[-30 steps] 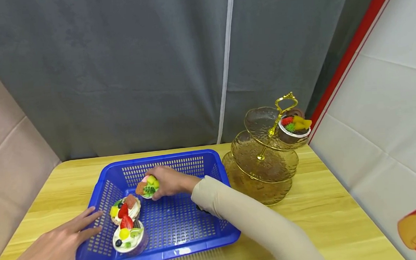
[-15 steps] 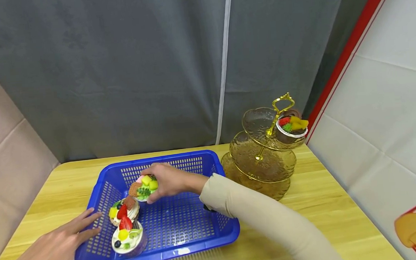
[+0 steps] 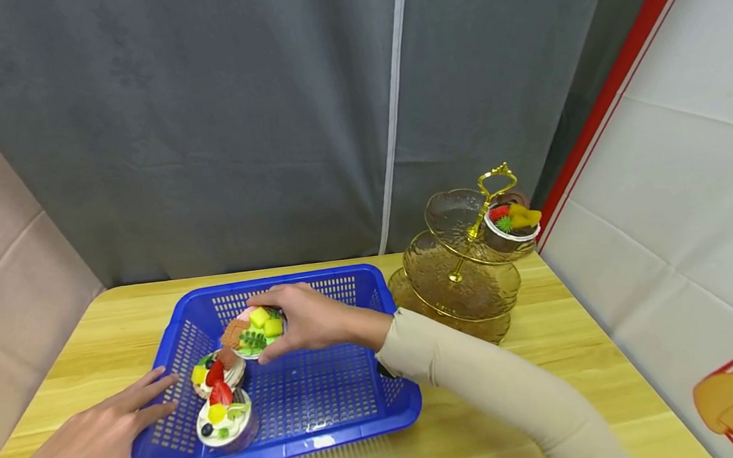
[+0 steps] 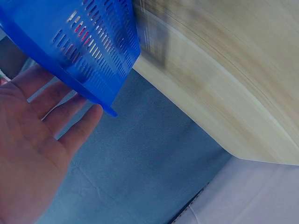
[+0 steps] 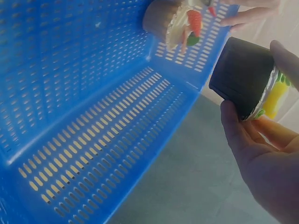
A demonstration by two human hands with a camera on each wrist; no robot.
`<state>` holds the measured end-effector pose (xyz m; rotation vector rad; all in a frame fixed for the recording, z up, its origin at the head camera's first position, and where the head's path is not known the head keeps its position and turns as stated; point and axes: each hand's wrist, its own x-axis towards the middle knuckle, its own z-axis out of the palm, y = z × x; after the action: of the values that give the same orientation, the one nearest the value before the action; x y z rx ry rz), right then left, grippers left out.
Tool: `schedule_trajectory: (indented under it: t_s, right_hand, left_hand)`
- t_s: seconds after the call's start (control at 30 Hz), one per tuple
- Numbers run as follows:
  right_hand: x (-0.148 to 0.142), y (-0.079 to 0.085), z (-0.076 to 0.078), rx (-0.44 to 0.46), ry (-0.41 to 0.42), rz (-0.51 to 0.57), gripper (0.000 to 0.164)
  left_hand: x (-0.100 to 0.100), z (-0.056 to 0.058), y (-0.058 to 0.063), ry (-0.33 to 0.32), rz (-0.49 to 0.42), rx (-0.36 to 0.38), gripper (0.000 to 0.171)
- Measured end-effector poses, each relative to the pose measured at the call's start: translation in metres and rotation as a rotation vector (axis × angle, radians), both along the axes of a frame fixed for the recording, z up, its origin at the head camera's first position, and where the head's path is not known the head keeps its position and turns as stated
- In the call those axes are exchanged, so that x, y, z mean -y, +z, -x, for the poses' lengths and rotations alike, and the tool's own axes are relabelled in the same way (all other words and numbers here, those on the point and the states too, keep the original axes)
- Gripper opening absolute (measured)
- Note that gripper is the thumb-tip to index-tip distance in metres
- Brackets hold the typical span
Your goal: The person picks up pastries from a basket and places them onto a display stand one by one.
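My right hand (image 3: 315, 320) grips a fruit-topped toy cupcake (image 3: 256, 334) by its sides, above the far left part of a blue plastic basket (image 3: 279, 453). In the right wrist view the dark cup (image 5: 243, 77) of this cupcake is between thumb and fingers, lifted off the basket floor. My left hand (image 3: 111, 430) rests at the basket's left rim, fingers extended over it and thumb along the front corner. The left wrist view has these fingers (image 4: 77, 128) against the rim. Two cream-topped cupcakes with strawberries, one in front (image 3: 227, 426) and one behind (image 3: 227, 377), lie in the basket's left side.
A gold three-tier cake stand (image 3: 462, 297) is right of the basket. Its top tier bears a chocolate cupcake (image 3: 511, 226) with fruit. Beneath everything is a wooden table (image 3: 563, 357), with a grey curtain (image 3: 240, 124) behind and a white panel (image 3: 685, 188) on the right.
My right hand has raised the fruit-topped cupcake from the basket floor and brought it slightly nearer, above the basket's interior. The left hand stays at the rim.
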<state>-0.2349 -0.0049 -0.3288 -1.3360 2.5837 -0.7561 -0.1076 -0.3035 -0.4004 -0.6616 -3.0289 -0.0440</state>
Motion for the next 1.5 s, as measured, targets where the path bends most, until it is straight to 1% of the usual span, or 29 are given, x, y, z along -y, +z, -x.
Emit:
schedule_trajectory:
  t_s: [0.07,0.17,0.33,0.4,0.57,0.77,0.87,0.97,1.0,1.17,1.37,1.5]
  right_hand:
    - [-0.004,0.003,-0.003,-0.010,0.004,0.007,0.078]
    - [-0.012,0.008,-0.007,-0.001,-0.003,0.024,0.076]
    - [-0.027,0.017,-0.011,0.025,-0.047,0.075,0.078]
    - [-0.034,0.020,-0.013,0.019,-0.068,0.096,0.078]
    - [-0.051,0.026,-0.016,-0.026,-0.099,0.141,0.076]
    - [-0.075,0.029,-0.020,-0.062,-0.113,0.198,0.074]
    - [-0.088,0.031,-0.022,-0.047,-0.118,0.233,0.074]
    - [-0.098,0.035,-0.024,-0.030,-0.124,0.258,0.074]
    - [-0.100,0.036,-0.024,-0.027,-0.127,0.263,0.074]
    - [-0.114,0.044,-0.026,-0.064,-0.158,0.270,0.074]
    - [-0.134,0.054,-0.029,-0.070,-0.230,0.280,0.076]
    - [-0.149,0.061,-0.031,-0.076,-0.260,0.305,0.075]
  left_hand:
    - [0.000,0.000,0.000,-0.008,-0.006,-0.009,0.077]
    - [0.000,0.000,0.000,-0.011,-0.010,-0.011,0.077]
    - [0.001,0.000,0.000,0.001,-0.005,0.005,0.077]
    - [0.001,0.000,0.000,0.002,-0.003,0.006,0.077]
    - [0.000,0.000,-0.001,-0.021,-0.019,-0.027,0.080]
    - [0.000,0.001,-0.003,-0.017,-0.028,-0.017,0.078]
    - [0.001,0.001,-0.003,-0.050,-0.047,-0.075,0.082]
    - [0.002,0.001,-0.004,-0.071,-0.058,-0.110,0.084]
    - [0.002,0.001,-0.004,-0.070,-0.058,-0.110,0.084]
    - [0.002,0.000,-0.004,-0.034,-0.040,-0.048,0.081]
    - [0.001,0.000,-0.004,-0.021,-0.035,-0.035,0.080]
    - [0.002,0.000,-0.003,-0.005,-0.032,-0.018,0.079]
